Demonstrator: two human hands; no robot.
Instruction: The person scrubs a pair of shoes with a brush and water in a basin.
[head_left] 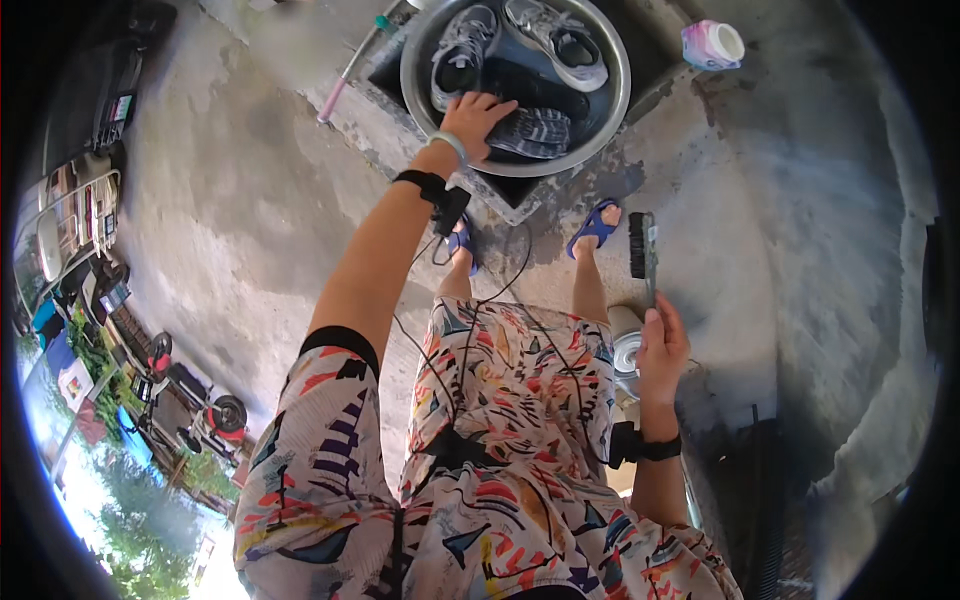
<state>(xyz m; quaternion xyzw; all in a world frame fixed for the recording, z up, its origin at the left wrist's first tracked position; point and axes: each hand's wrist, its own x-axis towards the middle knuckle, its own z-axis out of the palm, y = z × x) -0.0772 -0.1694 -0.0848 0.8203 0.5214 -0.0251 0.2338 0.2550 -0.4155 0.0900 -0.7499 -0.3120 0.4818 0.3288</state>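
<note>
My left hand reaches into a round metal basin, its fingers spread over the near-left side. It lies against a dark shoe and next to a striped grey shoe part; whether it grips either, I cannot tell. Two grey shoes with pale soles, one at the left and one at the right, sit farther back in the basin. Off to the right, my right hand is closed around the handle of a scrub brush with black bristles, held apart from the basin.
The basin stands over a concrete ledge. A long pink stick with a green end leans at its left. An open pink-and-white container stands to its right. A pale bucket is beside my right hand. Thin cables hang before me.
</note>
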